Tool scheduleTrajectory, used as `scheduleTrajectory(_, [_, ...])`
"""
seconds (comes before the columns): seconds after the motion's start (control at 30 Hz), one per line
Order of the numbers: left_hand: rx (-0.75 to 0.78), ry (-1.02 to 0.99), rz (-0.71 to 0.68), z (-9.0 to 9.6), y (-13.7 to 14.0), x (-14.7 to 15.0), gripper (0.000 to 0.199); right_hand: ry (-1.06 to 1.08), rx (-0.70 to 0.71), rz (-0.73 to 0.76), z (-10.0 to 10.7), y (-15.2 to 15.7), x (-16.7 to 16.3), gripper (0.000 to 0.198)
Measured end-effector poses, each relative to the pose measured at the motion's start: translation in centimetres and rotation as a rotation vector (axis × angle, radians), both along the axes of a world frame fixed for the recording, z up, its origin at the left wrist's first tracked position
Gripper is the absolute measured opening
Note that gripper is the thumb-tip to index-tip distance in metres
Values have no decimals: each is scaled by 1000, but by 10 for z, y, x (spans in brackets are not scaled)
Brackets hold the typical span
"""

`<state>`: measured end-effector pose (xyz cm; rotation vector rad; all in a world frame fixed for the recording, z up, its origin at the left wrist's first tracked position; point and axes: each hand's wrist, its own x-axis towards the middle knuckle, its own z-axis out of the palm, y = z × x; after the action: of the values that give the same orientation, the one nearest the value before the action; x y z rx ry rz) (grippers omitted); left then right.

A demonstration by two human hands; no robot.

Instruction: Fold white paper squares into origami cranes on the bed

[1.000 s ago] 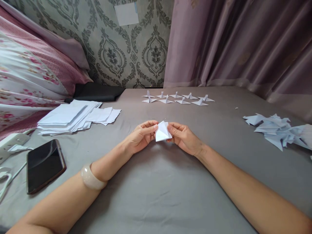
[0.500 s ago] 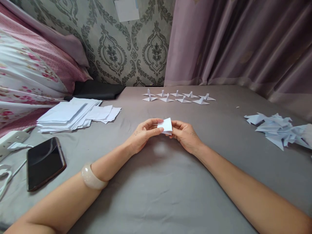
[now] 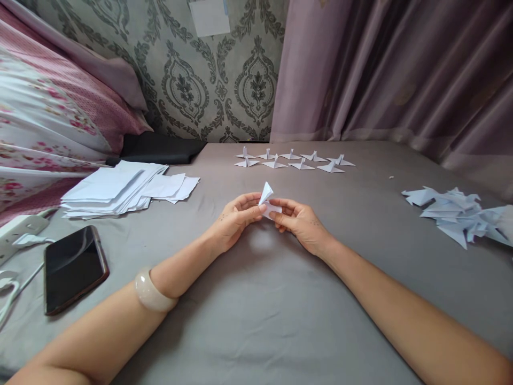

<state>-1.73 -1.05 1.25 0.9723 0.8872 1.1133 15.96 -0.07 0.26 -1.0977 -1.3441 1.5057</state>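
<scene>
L hand (image 3: 239,218) pinched nearly closed on folded white paper (image 3: 266,193); R hand (image 3: 301,222) likewise pinching opp. edge, fingers curled. Paper btwn hands over grey cloth (image 3: 260,321), pointed flap up; lower folds partly hidden by grip, hard to read. Heap of paper shapes (image 3: 452,211) overlaps, can't count; R end blurry, cut off. Power strip (image 3: 18,230) cut off at L.

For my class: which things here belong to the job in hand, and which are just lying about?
Probably part of the job:
folded paper, held between left hand and right hand
paper stack
standing figures
paper heap

Apparently just lying about:
phone
power strip
</scene>
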Motion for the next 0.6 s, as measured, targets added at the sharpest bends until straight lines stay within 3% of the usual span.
scheduleTrajectory(0.17, [-75, -46, 51, 0, 4, -2, 34, -241, 226, -72, 4, -5, -4, 24])
scheduleTrajectory(0.3, [-44, -8, 19, 0, 2, -1, 35, -257, 353, -184, 8, -5, -4, 26])
scheduleTrajectory(0.6, [139, 137, -67, 0, -6, 3, 41, -149, 356, -201, 14, -8, -6, 34])
